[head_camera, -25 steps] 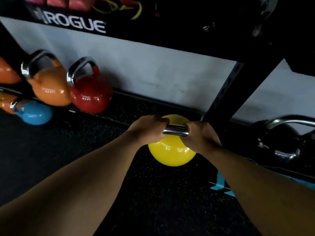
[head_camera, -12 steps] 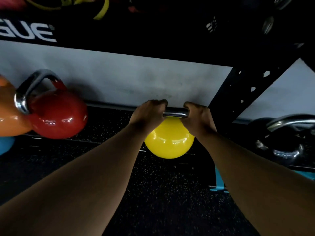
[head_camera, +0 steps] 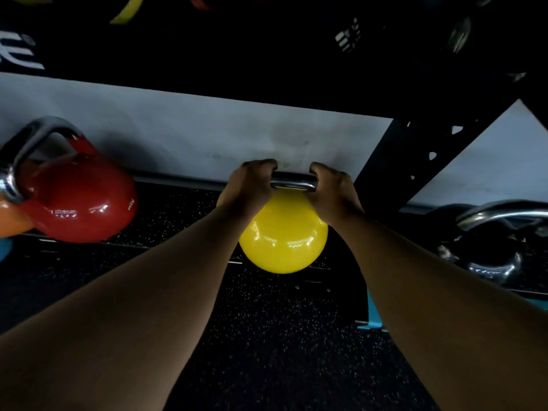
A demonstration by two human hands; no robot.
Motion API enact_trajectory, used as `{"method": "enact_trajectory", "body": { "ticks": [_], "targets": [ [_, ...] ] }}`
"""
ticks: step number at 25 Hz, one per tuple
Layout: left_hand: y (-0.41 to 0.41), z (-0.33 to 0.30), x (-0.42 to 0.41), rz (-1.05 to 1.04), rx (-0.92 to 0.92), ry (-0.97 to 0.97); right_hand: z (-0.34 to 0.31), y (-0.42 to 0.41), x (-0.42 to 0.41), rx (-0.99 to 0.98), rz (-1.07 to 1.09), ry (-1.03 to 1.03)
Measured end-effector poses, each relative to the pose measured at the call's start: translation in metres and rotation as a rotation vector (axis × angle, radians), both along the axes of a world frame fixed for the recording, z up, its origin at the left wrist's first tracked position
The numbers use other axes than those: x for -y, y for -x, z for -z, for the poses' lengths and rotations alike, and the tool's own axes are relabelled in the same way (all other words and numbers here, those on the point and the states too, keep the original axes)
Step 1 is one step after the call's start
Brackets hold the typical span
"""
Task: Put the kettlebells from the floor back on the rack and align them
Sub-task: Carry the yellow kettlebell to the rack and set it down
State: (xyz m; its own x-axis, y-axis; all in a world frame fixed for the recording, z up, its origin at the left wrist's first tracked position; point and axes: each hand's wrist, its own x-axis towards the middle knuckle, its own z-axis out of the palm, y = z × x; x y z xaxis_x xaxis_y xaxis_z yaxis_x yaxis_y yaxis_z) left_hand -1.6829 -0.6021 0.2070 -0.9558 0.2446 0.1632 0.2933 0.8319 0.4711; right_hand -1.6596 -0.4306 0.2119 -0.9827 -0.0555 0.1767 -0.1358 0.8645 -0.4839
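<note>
- The left hand (head_camera: pixel 247 189) and the right hand (head_camera: pixel 332 192) both grip the chrome handle (head_camera: pixel 293 184) of a yellow kettlebell (head_camera: pixel 283 237), one at each end, with a short bare stretch of handle between them.
- The fingers (head_camera: pixel 261 164) of the left hand curl over the top of the handle, pressed together; the right hand's fingers wrap it the same way from the other side.
- The yellow kettlebell hangs upright below the hands, over the front edge of the low shelf (head_camera: pixel 178 209) of the rack; whether its base touches the shelf I cannot tell.
- To the left, a red kettlebell (head_camera: pixel 80 203) sits on the same shelf, well apart from the yellow one, its chrome handle tilted to the left.
- An orange kettlebell (head_camera: pixel 12 221) touches the red one at the left edge of the view, mostly cut off.
- To the right, beyond the black perforated rack upright (head_camera: pixel 394 161), a black kettlebell (head_camera: pixel 489 256) with a chrome handle rests on the shelf.
- A pale wall (head_camera: pixel 192 132) stands behind the shelf, and dark speckled floor (head_camera: pixel 281 351) lies below the forearms.
</note>
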Motion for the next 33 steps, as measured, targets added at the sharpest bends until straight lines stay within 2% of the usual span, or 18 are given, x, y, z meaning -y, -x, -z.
{"method": "enact_trajectory", "body": {
  "ticks": [3,6,9,11,13,16,18,21,23,29,33],
  "targets": [
    [0.001,-0.004,0.000,-0.005,0.056,-0.006,-0.002,0.004,-0.002,0.101,-0.018,-0.052],
    [-0.012,-0.007,0.005,-0.026,0.178,-0.143,-0.012,0.007,-0.006,0.232,-0.015,-0.259],
    [-0.047,-0.005,0.035,-0.190,0.192,-0.213,-0.034,-0.003,0.018,0.101,-0.220,-0.263],
    [-0.078,-0.005,0.068,-0.292,0.181,-0.177,-0.045,-0.017,0.053,-0.011,-0.419,-0.266],
    [-0.116,-0.004,0.104,-0.353,0.250,-0.072,-0.051,-0.033,0.094,-0.034,-0.560,-0.292],
    [-0.188,0.003,0.167,-0.478,0.411,0.055,-0.046,-0.067,0.160,0.125,-0.713,-0.318],
    [-0.252,0.013,0.216,-0.618,0.514,0.068,-0.036,-0.101,0.210,0.257,-0.829,-0.328],
    [-0.373,0.031,0.282,-0.804,0.643,-0.015,-0.014,-0.177,0.288,0.369,-1.006,-0.410],
    [-0.454,0.043,0.310,-0.920,0.669,-0.056,0.002,-0.230,0.333,0.450,-1.108,-0.478],
    [-0.756,0.096,0.366,-1.219,0.753,-0.160,0.061,-0.490,0.475,0.548,-1.473,-0.675],
    [-0.939,0.116,0.369,-1.417,0.774,-0.285,0.093,-0.668,0.532,0.561,-1.642,-0.782]
  ]
}}
